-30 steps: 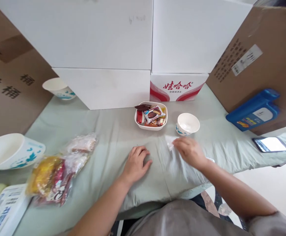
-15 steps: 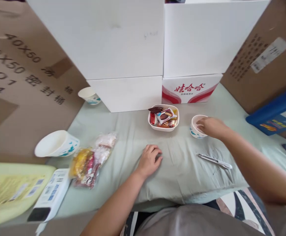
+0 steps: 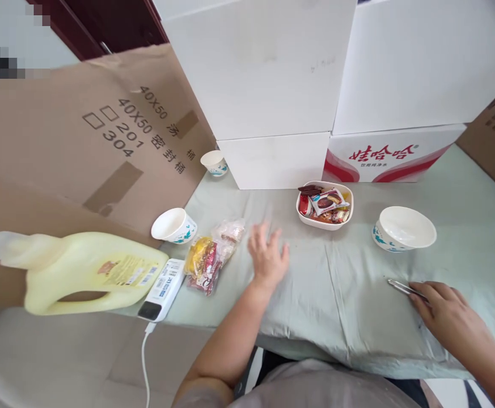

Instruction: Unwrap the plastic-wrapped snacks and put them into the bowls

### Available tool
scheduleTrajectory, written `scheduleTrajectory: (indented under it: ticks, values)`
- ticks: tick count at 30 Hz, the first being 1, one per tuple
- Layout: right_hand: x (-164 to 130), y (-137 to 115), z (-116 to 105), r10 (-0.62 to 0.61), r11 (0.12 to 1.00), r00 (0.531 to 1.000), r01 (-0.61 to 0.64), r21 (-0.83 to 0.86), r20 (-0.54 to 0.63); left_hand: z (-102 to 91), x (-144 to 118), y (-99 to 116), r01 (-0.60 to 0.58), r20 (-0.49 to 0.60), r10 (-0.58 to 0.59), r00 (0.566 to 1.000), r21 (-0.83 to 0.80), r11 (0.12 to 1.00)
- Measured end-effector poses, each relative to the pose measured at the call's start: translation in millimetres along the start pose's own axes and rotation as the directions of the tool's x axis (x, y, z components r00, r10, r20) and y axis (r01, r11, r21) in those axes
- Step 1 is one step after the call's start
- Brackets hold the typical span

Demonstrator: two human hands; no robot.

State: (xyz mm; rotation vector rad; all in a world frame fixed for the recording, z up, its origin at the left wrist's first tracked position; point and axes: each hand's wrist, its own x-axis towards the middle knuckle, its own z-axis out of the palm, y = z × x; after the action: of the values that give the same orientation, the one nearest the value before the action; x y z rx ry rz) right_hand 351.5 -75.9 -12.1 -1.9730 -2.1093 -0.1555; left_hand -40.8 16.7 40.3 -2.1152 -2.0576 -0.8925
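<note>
My right hand [image 3: 453, 311] lies over the handle end of slim silver tongs [image 3: 400, 287], fingers bent around it. The tips of the tongs point to the far left and the rest is hidden under the hand. Above the cloth, my left hand [image 3: 267, 255] is open with fingers spread, slightly blurred, holding nothing. Just left of it are clear packets of snacks [image 3: 213, 258], yellow, red and pale. A white tub of wrapped snacks [image 3: 326, 224] stands beyond both hands. Past the tongs is a white paper bowl [image 3: 404, 226] with a blue-green print.
Two more paper bowls, one nearer [image 3: 174, 225] and one farther [image 3: 214, 163], stand at left. A yellow jug [image 3: 98, 272] and a white power bank [image 3: 162, 290] with a cable lie along the left edge. White boxes [image 3: 273, 161] and a brown carton [image 3: 153, 141] wall the back and left.
My right hand has left the right paper bowl and come down onto the tongs. My left hand has lifted forward and spread its fingers. The view has turned left.
</note>
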Motion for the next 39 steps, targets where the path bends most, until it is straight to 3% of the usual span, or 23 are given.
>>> scheduleTrajectory:
  ticks: [2, 4, 6, 9, 13, 15, 17, 19, 20, 21, 22, 28, 31, 34, 36, 39]
  values:
    - [-3, -9, 1, -0.046, 0.998, 0.998, 0.044, -0.037, -0.046, -21.5, 23, -18, 0.232, -0.090, -0.217, 0.972, 0.222, 0.947]
    - [-6, -14, 5, -0.040, 0.998, 0.994, 0.034, -0.062, -0.104, -34.6, 46, -38, 0.329, -0.039, -0.338, 0.940, 0.358, 0.874]
    - [-10, -16, 10, 0.000, 0.998, 0.988, -0.009, -0.060, -0.153, -35.6, 63, -56, 0.325, 0.081, -0.395, 0.915, 0.431, 0.842]
    - [-13, -16, 15, 0.024, 0.999, 0.986, -0.029, -0.030, -0.167, -21.0, 73, -68, 0.234, 0.234, -0.358, 0.904, 0.431, 0.871]
    - [-12, -19, 12, 0.009, 1.000, 0.985, -0.010, -0.003, -0.170, -1.7, 63, -50, 0.040, 0.342, -0.153, 0.927, 0.316, 0.948]
    - [-10, -23, 7, 0.015, 1.000, 0.985, -0.014, 0.008, -0.172, 3.8, 48, -29, -0.120, 0.401, 0.045, 0.915, 0.165, 0.979]
    - [-9, -26, 3, 0.026, 1.000, 0.985, -0.023, 0.020, -0.169, 9.5, 28, -6, -0.337, 0.412, 0.351, 0.841, -0.108, 0.935]
    - [-9, -27, 2, 0.033, 0.999, 0.986, -0.029, 0.030, -0.166, 17.2, 4, 17, -0.509, 0.341, 0.641, 0.688, -0.403, 0.761]
    - [-9, -27, 2, 0.035, 0.999, 0.986, -0.029, 0.035, -0.163, 21.7, -8, 26, -0.542, 0.302, 0.721, 0.624, -0.498, 0.677]
    - [-10, -26, 2, 0.035, 0.999, 0.986, -0.029, 0.043, -0.160, 26.4, -18, 32, -0.554, 0.264, 0.765, 0.588, -0.558, 0.618]
    - [-11, -25, 2, 0.036, 0.998, 0.987, -0.028, 0.055, -0.156, 30.9, -26, 37, -0.555, 0.226, 0.781, 0.582, -0.592, 0.585]
    - [-5, -42, -11, 0.039, 0.972, 0.993, -0.012, 0.235, -0.112, 44.3, -33, 29, -0.482, -0.017, 0.663, 0.749, -0.701, 0.526]
    - [11, -76, -26, -0.001, 0.935, 0.996, 0.032, 0.352, -0.089, 42.4, -29, 26, -0.384, -0.039, 0.526, 0.849, -0.730, 0.566]
    - [31, -115, -39, -0.146, 0.929, 0.989, 0.148, 0.340, -0.033, 40.2, -27, 24, -0.296, -0.053, 0.378, 0.924, -0.724, 0.623]
    - [41, -134, -43, -0.251, 0.931, 0.968, 0.236, 0.278, 0.020, 39.8, -25, 23, -0.256, -0.010, 0.366, 0.931, -0.733, 0.631]
    - [49, -142, -41, -0.333, 0.927, 0.938, 0.306, 0.216, 0.100, 40.6, -24, 21, -0.245, 0.142, 0.483, 0.864, -0.719, 0.650]
